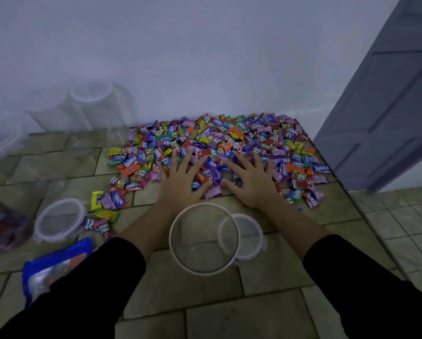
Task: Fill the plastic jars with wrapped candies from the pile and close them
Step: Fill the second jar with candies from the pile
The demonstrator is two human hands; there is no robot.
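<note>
Clear plastic jar (204, 238) stands empty, lid (248, 237) off beside it, my left hand (180, 182) and right hand (254, 184) flat on the candy pile (229, 140), fingers (173, 160) wide, holding nothing: filling not yet begun.

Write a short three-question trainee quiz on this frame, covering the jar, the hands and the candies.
1. True or false: the open jar nearest the camera already holds candies.
2. Where do the left hand and right hand rest? A) on the candy pile B) on the jar's rim C) raised in the air
3. Fill in: just right of the open jar lies a clear ____.
Key: 1 false, it looks empty. 2 A, fingers spread. 3 lid.
</note>
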